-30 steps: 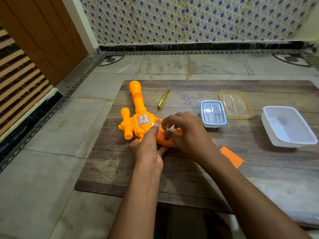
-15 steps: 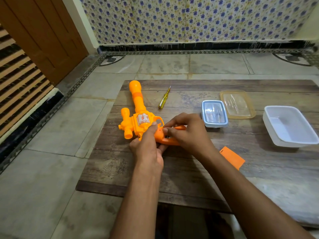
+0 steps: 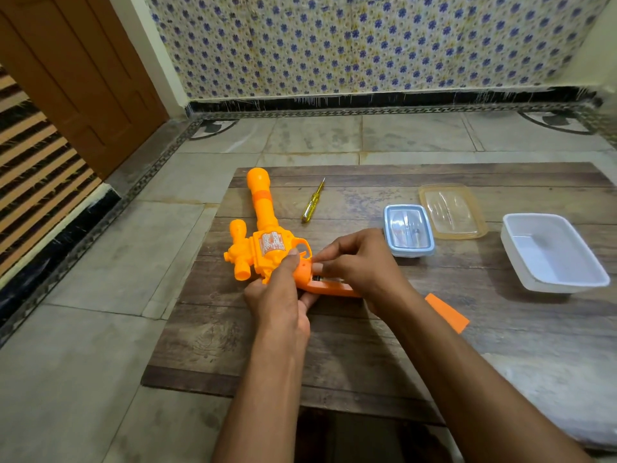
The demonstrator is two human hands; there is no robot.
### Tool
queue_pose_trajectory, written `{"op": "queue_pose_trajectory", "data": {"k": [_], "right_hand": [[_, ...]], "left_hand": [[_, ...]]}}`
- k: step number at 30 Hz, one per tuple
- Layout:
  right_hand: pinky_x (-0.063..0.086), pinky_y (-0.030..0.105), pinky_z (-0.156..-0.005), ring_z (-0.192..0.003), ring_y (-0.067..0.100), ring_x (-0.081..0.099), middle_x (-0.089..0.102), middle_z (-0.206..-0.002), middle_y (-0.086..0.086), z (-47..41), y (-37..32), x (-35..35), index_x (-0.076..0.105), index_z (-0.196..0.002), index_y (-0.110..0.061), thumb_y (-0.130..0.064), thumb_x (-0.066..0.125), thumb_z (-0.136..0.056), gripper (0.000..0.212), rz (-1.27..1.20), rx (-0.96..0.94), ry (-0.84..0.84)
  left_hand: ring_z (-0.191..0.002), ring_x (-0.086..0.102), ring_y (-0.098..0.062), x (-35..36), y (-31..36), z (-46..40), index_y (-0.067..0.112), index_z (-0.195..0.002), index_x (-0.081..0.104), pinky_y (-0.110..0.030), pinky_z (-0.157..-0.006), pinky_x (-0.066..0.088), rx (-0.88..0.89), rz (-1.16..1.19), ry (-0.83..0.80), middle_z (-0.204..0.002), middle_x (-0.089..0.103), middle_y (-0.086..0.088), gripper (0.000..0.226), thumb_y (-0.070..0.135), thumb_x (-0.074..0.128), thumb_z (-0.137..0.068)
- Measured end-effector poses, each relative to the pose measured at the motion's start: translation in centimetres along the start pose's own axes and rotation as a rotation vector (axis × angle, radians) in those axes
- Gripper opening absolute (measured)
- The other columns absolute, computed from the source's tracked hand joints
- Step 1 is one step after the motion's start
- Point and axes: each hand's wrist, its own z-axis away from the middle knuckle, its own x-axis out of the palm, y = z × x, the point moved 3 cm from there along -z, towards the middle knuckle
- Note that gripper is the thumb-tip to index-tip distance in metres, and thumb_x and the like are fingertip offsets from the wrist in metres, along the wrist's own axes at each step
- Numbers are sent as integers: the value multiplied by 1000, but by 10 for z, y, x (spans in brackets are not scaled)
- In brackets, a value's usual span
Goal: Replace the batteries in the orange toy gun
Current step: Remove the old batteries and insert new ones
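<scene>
Fingers: the fingers (image 3: 319,259) of the right hand (image 3: 359,262) are curled down into the open handle of the orange toy gun (image 3: 267,245) and appear to pinch something small there; what is pinched cannot be told. The left hand (image 3: 277,292) is wrapped round the gun where body and handle meet, thumb pressed on top.
Toy gun position: it is laid flat on the wooden desk (image 3: 367,345), near the left edge, barrel pointed away from the person.
Compartment: a dark slot is seen in the handle beneath the right fingertips; a battery inside cannot be confirmed.
Cover: an orange cover piece (image 3: 447,312) is left loose on the desk, just beside the right forearm.
Step in hand: judged to be work inside the battery bay, a cell being taken out or seated.
Next move: the cells are to be settled the right way round, then the cover refitted and, probably, fastened with the yellow screwdriver (image 3: 313,203) beside the barrel.
Containers: a blue-rimmed box (image 3: 409,230), a clear lid (image 3: 452,210) and a white tray (image 3: 551,252) are set to the right.
Writing: a silver sticker is seen on the gun body; nothing on it can be read.
</scene>
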Motion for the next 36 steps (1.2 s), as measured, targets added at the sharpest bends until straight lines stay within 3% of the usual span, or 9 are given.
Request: {"op": "queue_pose_trajectory", "data": {"k": [6, 11, 18, 21, 23, 26, 29, 36], "right_hand": [[59, 46, -87, -87, 25, 74, 77, -69, 4, -3, 0, -1, 82, -70, -15, -5, 83, -68, 10, 54, 60, 37], [55, 39, -83, -88, 18, 72, 77, -69, -2, 0, -5, -2, 83, -72, -13, -6, 80, -68, 8, 49, 71, 38], [60, 49, -81, -81, 22, 74, 75, -69, 10, 2, -6, 1, 80, -65, -10, -11, 78, -63, 3, 59, 59, 85], [59, 52, -76, -73, 22, 69, 73, -78, 23, 2, -7, 3, 77, -65, -3, -19, 76, -52, 20, 72, 60, 100], [58, 55, -77, -79, 32, 71, 73, -84, 26, 1, -5, 2, 77, -64, -2, -19, 73, -48, 24, 72, 60, 107], [59, 48, -83, -87, 28, 74, 77, -77, 15, 1, -3, 1, 78, -61, -8, -3, 76, -60, 5, 39, 75, 75], [58, 42, -82, -82, 20, 71, 77, -77, 7, 0, 0, -1, 77, -63, -7, 10, 77, -65, 17, 4, 91, 44], [47, 11, -43, -58, 2, 65, 75, -81, 6, 0, 0, -2, 61, -65, -10, 16, 72, -73, 29, -47, 115, 135]], "left_hand": [[-99, 74, -37, 0, -3, -2, 8, -122, 62, -47, -56, 63, -17, -4, 9, -112, 73, -18, 38, 1, 75, -88], [-99, 74, -39, 0, -4, -3, 4, -125, 61, -52, -58, 62, 7, -1, 20, -113, 74, -21, 41, -2, 75, -86], [-95, 74, -34, 1, -4, -2, 15, -104, 63, -53, -66, 61, 26, 2, 23, -108, 75, -17, 27, -2, 75, -86], [-93, 74, -35, 2, -3, 1, 15, -94, 62, -57, -71, 60, 21, 9, 15, -103, 74, -17, 23, -4, 73, -87], [-92, 73, -36, 2, -2, 2, 16, -91, 62, -57, -73, 60, 22, 14, 10, -96, 74, -16, 23, -5, 72, -87], [-92, 73, -35, 1, -1, 0, 17, -91, 61, -56, -71, 60, 17, 12, 3, -95, 73, -14, 24, -4, 72, -88], [-97, 73, -36, 1, -2, -2, 17, -95, 61, -56, -72, 61, 4, 13, 4, -106, 73, -17, 25, -3, 73, -87], [-95, 73, -35, -2, -5, -5, 16, -96, 61, -50, -66, 62, -29, 5, 10, -108, 73, -18, 25, -2, 75, -86]]}}
